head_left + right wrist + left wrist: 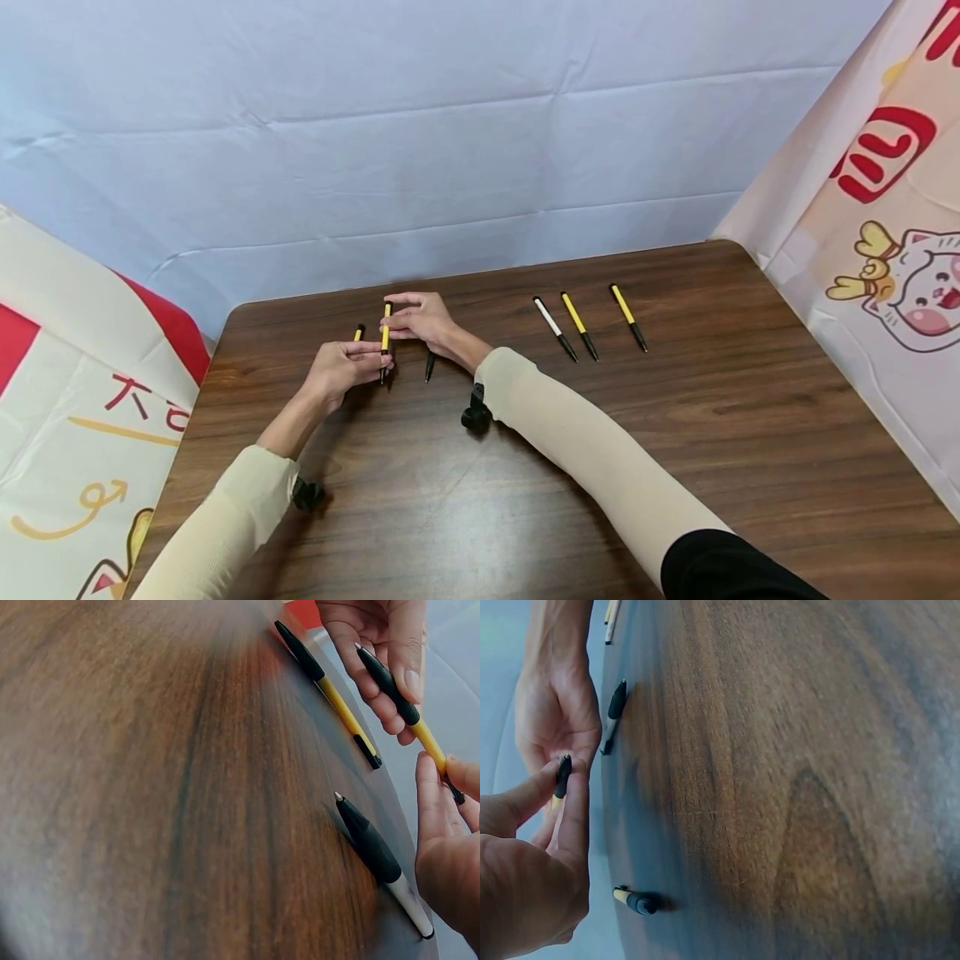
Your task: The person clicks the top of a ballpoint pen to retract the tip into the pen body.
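Both hands hold one yellow pen with a black grip point(386, 329) above the far left part of the table. My left hand point(337, 367) pinches its black tip end between thumb and fingers. At the clip end, the thumb and fingertips of my right hand point(427, 321) pinch the pen, as the right wrist view also shows. Another yellow pen point(341, 709) lies on the table by the left hand, partly hidden by it in the head view. Under the right hand lies a white pen with a black grip point(367, 844); in the head view mostly its black end shows.
Farther right on the wooden table point(480, 500) lie a white pen point(550, 317) and two yellow pens, one close beside it point(574, 315) and one a little apart point(624, 307). A pale cloth backdrop point(450, 167) hangs behind the far edge, with printed cloths at both sides.
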`<state>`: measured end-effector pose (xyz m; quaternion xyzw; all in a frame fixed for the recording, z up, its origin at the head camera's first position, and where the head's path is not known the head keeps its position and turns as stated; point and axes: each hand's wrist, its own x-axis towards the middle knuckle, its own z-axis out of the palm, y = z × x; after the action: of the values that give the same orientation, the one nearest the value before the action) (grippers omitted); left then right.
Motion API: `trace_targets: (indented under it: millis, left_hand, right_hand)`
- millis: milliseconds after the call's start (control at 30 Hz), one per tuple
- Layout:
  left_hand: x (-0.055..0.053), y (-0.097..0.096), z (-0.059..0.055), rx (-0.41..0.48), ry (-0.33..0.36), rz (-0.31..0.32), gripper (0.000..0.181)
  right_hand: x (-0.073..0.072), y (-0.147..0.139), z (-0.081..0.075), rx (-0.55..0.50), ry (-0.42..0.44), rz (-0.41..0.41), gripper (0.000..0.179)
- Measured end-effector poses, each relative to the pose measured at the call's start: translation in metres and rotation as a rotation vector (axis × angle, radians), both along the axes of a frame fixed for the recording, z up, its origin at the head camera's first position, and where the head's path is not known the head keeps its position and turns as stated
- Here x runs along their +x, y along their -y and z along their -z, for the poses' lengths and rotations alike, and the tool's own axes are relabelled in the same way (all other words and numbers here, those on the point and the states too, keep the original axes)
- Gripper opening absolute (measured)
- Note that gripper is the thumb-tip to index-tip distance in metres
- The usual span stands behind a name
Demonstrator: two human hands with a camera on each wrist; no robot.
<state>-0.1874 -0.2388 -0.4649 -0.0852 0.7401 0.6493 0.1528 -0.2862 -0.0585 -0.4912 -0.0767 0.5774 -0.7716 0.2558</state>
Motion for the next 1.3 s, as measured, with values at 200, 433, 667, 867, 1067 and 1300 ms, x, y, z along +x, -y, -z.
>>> trace_targets:
  millis: [200,433,667,867,1067,1300]
  left_hand:
    - [-0.0002,0.0,0.0,0.002,0.0,0.001,0.045]
    - [0.0001,-0.0006,0.0005,0.006,0.01,-0.005,0.042]
    - [0.0031,-0.0005,-0.0005,-0.01,0.014,-0.009,0.038]
    - [0.0028,0.0,0.0031,-0.005,0.012,-0.008,0.038]
    - [0.0029,0.0001,0.0047,-0.016,-0.001,0.002,0.038]
    - [0.0041,-0.0023,0.0032,-0.047,-0.012,0.003,0.036]
  right_hand:
    - [-0.0008,0.0021,0.0027,0.013,-0.024,0.005,0.054]
    - [0.0015,0.0032,0.003,0.053,-0.054,-0.011,0.052]
    - [0.0034,0.0044,0.002,0.055,-0.05,-0.013,0.05]
    - [0.0041,0.0061,-0.0004,0.099,-0.05,-0.009,0.052]
    - [0.0048,0.0058,-0.0028,0.151,-0.06,-0.014,0.057]
    - [0.0046,0.0057,-0.0043,0.192,-0.081,-0.028,0.058]
